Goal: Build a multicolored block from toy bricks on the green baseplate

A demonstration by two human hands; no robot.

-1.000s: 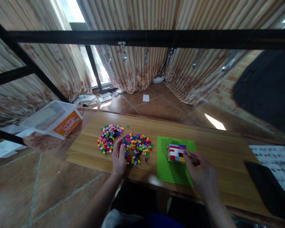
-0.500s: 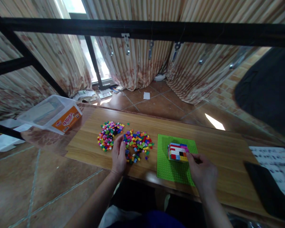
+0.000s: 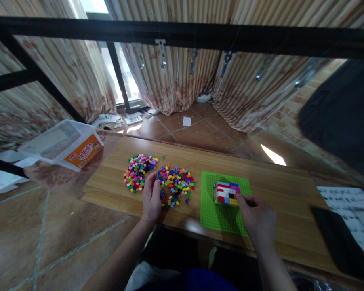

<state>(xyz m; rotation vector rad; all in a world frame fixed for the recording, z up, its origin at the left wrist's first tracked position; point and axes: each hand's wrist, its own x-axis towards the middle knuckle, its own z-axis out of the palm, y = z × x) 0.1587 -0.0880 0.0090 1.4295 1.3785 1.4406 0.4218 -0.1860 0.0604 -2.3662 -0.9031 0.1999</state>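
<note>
A block built of multicoloured toy bricks (image 3: 226, 193) sits on a green studded baseplate (image 3: 210, 216). My right hand (image 3: 259, 216) is at the block's right side. Its thumb and forefinger are pinched together against the near right corner, and whatever they may hold is hidden. Beside the loose small bricks (image 3: 180, 180) rests my left hand (image 3: 152, 200), its fingers loosely curved and the thumb a little apart. Nothing shows in it. A second heap of loose bricks (image 3: 136, 173) lies just beyond it to the left.
The wooden table (image 3: 278, 194) carries all of this. A clear plastic bin (image 3: 57, 151) with an orange label stands at the left end. A black flat object (image 3: 336, 238) and a printed sheet (image 3: 348, 210) lie at the right. A black metal bar (image 3: 182, 34) crosses ahead.
The view has shifted very slightly. Both hands, the brick block and the heaps stay practically where they were.
</note>
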